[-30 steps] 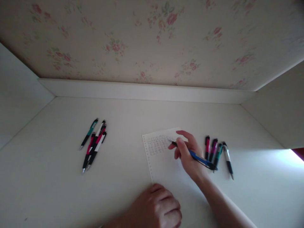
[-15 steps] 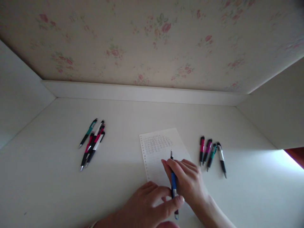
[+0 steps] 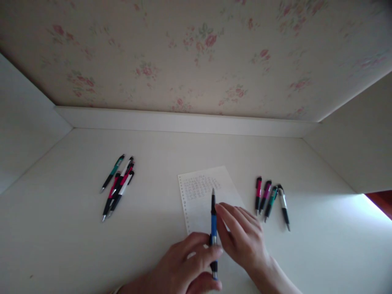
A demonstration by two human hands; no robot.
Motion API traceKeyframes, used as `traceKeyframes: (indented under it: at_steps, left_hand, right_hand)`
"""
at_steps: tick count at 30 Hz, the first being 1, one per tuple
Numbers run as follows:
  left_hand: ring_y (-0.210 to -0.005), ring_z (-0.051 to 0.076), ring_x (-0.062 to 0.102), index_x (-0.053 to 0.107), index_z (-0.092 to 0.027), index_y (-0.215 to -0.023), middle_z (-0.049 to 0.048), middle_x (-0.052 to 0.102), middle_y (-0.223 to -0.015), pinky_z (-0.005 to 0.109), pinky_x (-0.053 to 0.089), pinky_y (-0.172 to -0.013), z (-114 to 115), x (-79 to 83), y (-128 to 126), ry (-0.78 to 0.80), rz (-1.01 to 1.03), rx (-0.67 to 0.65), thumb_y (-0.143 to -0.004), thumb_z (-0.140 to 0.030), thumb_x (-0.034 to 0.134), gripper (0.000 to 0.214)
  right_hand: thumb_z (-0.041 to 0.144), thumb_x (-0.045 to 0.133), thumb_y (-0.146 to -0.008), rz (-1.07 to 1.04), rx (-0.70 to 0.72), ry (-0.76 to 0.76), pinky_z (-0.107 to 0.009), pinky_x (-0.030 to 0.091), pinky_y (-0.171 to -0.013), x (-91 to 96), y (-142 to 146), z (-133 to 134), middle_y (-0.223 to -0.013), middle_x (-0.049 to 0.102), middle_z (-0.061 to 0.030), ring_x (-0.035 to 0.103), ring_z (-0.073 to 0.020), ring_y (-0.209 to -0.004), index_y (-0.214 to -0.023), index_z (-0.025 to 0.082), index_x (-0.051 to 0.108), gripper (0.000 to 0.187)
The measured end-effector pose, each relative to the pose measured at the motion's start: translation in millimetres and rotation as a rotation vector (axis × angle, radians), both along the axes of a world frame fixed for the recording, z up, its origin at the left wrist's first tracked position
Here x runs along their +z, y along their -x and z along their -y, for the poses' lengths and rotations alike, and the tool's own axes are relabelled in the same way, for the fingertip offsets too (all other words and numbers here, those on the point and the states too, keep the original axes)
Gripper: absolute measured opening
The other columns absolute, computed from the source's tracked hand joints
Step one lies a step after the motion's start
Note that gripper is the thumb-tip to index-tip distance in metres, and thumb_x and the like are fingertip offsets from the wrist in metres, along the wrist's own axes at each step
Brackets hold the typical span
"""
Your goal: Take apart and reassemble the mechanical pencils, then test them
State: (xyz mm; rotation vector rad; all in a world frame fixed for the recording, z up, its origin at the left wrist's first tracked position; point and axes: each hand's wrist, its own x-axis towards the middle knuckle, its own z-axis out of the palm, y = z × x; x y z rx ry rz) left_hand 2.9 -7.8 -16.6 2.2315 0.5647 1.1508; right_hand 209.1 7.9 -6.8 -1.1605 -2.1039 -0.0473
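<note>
A blue pen point(image 3: 213, 224) with a black grip stands out over the paper, its tip pointing away from me. My left hand point(image 3: 188, 261) is closed round its rear half, with fingers near the clip and the thumb low by the back end. The bent fingertips of my right hand point(image 3: 243, 234) pinch at the right side of the black grip; part of that contact is hidden. Under both hands lies a sheet of paper point(image 3: 199, 210) with a punched left edge and several lines of handwriting at its top.
Several pens point(image 3: 118, 190) in teal, white and pink lie piled at the left. On the right, more pens point(image 3: 268, 200) in pink, purple, teal and white lie side by side. White side panels and a flowered wall point(image 3: 183, 61) enclose the white desk point(image 3: 73, 232).
The blue pen has shifted left, its tip raised towards me. My right fingers have slid from over the grip to its right side. My left hand has closed further round the rear.
</note>
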Motion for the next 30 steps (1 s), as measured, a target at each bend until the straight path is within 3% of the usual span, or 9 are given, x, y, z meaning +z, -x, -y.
traceKeyframes:
  at_steps: [6, 9, 12, 16, 19, 21, 24, 30]
  left_hand:
    - [-0.079, 0.016, 0.069, 0.03, -0.018, -0.151, 0.0151, 0.067, -0.113, 0.023, 0.061, -0.072, 0, -10.9, -2, -0.015, 0.007, -0.023, -0.108, -0.048, 0.026, 0.052]
    - [-0.071, 0.015, 0.068, 0.014, -0.015, -0.158, 0.0135, 0.07, -0.105, 0.024, 0.06, -0.069, 3, -17.4, -4, 0.008, 0.073, -0.004, -0.108, -0.048, 0.028, 0.061]
    - [-0.063, 0.013, 0.066, 0.014, -0.015, -0.159, 0.0127, 0.071, -0.102, 0.024, 0.06, -0.068, 6, -19.5, -6, 0.098, 0.115, 0.06, -0.107, -0.049, 0.037, 0.066]
    - [-0.058, 0.012, 0.065, 0.027, -0.022, -0.151, 0.0103, 0.069, -0.101, 0.025, 0.06, -0.064, 8, -14.1, -7, 0.191, 0.005, 0.072, -0.107, -0.042, 0.037, 0.049]
    - [-0.059, 0.014, 0.065, 0.031, -0.024, -0.142, 0.0089, 0.068, -0.098, 0.027, 0.06, -0.066, 6, -8.5, -6, 0.218, -0.11, 0.041, -0.108, -0.037, 0.034, 0.037]
    - [-0.06, 0.014, 0.065, 0.033, -0.023, -0.138, 0.008, 0.068, -0.096, 0.028, 0.061, -0.067, 6, -6.6, -6, 0.217, -0.159, 0.041, -0.107, -0.033, 0.036, 0.032]
    - [-0.059, 0.014, 0.064, 0.037, -0.023, -0.133, 0.006, 0.069, -0.093, 0.028, 0.06, -0.068, 6, -7.2, -7, 0.214, -0.206, 0.05, -0.105, -0.025, 0.042, 0.028]
    - [-0.061, 0.013, 0.063, 0.043, -0.023, -0.127, 0.0052, 0.069, -0.094, 0.023, 0.057, -0.067, 6, -11.2, -9, 0.237, -0.241, 0.044, -0.097, -0.014, 0.052, 0.033]
  right_hand:
    - [0.009, 0.062, -0.092, 0.082, 0.101, -0.079, -0.041, 0.058, -0.083, 1.1, -10, -1, -0.116, 0.074, -0.0121, 0.068, -0.027, -0.106, -0.124, 0.022, 0.066, 0.035]
    - [0.009, 0.066, -0.091, 0.014, 0.081, -0.059, -0.042, 0.057, -0.086, 0.3, -12, -7, -0.114, 0.076, -0.0098, 0.069, -0.0252, -0.102, -0.13, 0.023, 0.063, 0.042]
    - [0.007, 0.067, -0.09, -0.081, 0.016, -0.066, -0.04, 0.057, -0.082, -2.8, -13, -12, -0.102, 0.078, -0.0078, 0.07, -0.0232, -0.093, -0.133, 0.024, 0.059, 0.047]
    - [0.016, 0.07, -0.091, -0.253, -0.217, -0.041, -0.029, 0.057, -0.063, -6.4, -19, -15, -0.08, 0.075, -0.0026, 0.069, -0.0173, -0.067, -0.124, 0.02, 0.06, 0.035]
    - [0.023, 0.064, -0.095, -0.152, -0.352, 0.017, -0.025, 0.051, -0.054, -6.2, -30, -20, -0.067, 0.07, 0.0012, 0.064, -0.0132, -0.051, -0.11, 0.02, 0.065, 0.015]
    - [0.026, 0.059, -0.097, 0.018, -0.401, 0.013, -0.027, 0.05, -0.057, -5.5, -40, -24, -0.074, 0.075, -0.0017, 0.069, -0.0156, -0.058, -0.102, 0.02, 0.069, 0.013]
    - [0.029, 0.054, -0.097, 0.223, -0.571, 0.103, -0.029, 0.043, -0.054, -4.3, -54, -29, -0.08, 0.079, -0.0039, 0.07, -0.02, -0.06, -0.107, 0.021, 0.07, 0.021]
    - [0.03, 0.055, -0.094, 0.362, -0.814, 0.351, -0.031, 0.038, -0.052, -3.3, -70, -34, -0.095, 0.081, -0.0065, 0.073, -0.026, -0.068, -0.12, 0.025, 0.069, 0.029]
